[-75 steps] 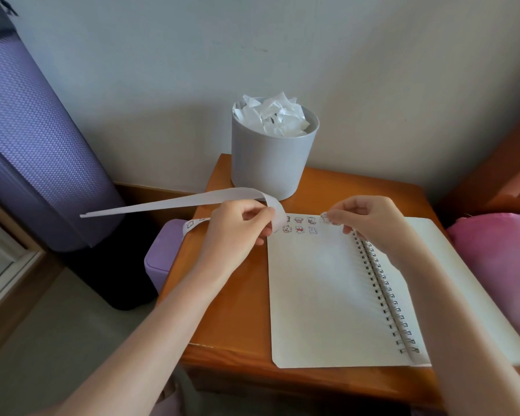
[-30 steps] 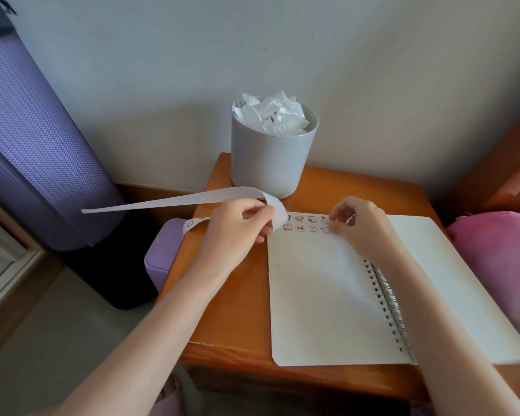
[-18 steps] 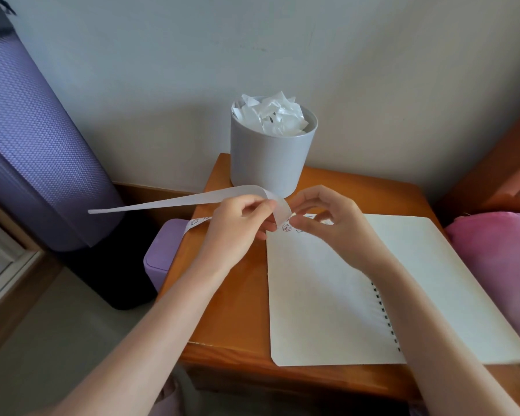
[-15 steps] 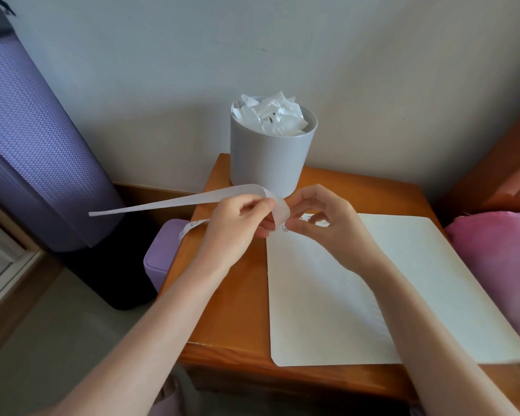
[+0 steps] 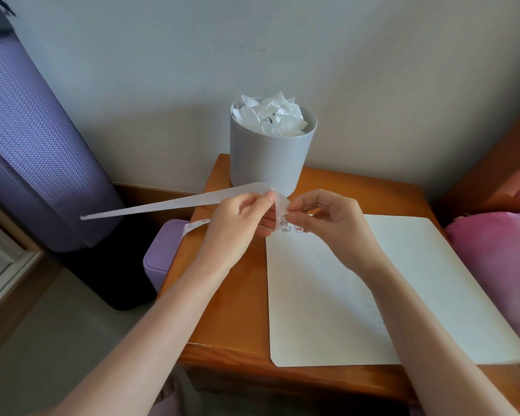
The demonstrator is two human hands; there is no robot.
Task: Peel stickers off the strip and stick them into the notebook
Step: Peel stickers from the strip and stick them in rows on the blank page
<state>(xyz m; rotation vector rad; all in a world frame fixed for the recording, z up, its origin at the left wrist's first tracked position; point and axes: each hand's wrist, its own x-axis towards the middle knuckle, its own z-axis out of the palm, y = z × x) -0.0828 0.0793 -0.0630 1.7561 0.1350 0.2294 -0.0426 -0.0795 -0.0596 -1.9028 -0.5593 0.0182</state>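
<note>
The step in hand looks like the peel itself. The left hand [image 5: 240, 225] grips the white strip [image 5: 162, 207] where it bends over the fingers. One long blank tail runs out to the left past the bench edge. A shorter printed end [image 5: 196, 225] drops behind the wrist towards the purple box [image 5: 162, 259] beside the bench [image 5: 222, 310]. The right hand [image 5: 327, 223] is curled, with thumb and forefinger pinched together right at that bend, touching the strip's thin translucent edge. I judge it is working a sticker's corner loose, not carrying one away. The open notebook [image 5: 342, 310] lies flat on the bench just below both hands. A few small stickers [image 5: 291, 228] are already set at the top left corner of its page, so the task seems under way with most of the page bare. The next move probably calls for a slow pull that lifts the sticker without tearing or curling it. The sticker then needs a short carry down to the free space beside those already placed, and a press flat. The sticker being peeled cannot be made out between the fingertips, so whether it has come free is unclear. The row of placed stickers is partly covered by the right hand, and its count cannot be told. The right forearm covers the notebook's binding, and the far right page edge is blurred at the frame's rim. Behind the hands stands a grey tub [image 5: 272, 163] heaped with crumpled white paper scraps. A rolled purple mat [image 5: 33, 139] leans at the left, and something pink [image 5: 499, 253] is cut off at the right.
</note>
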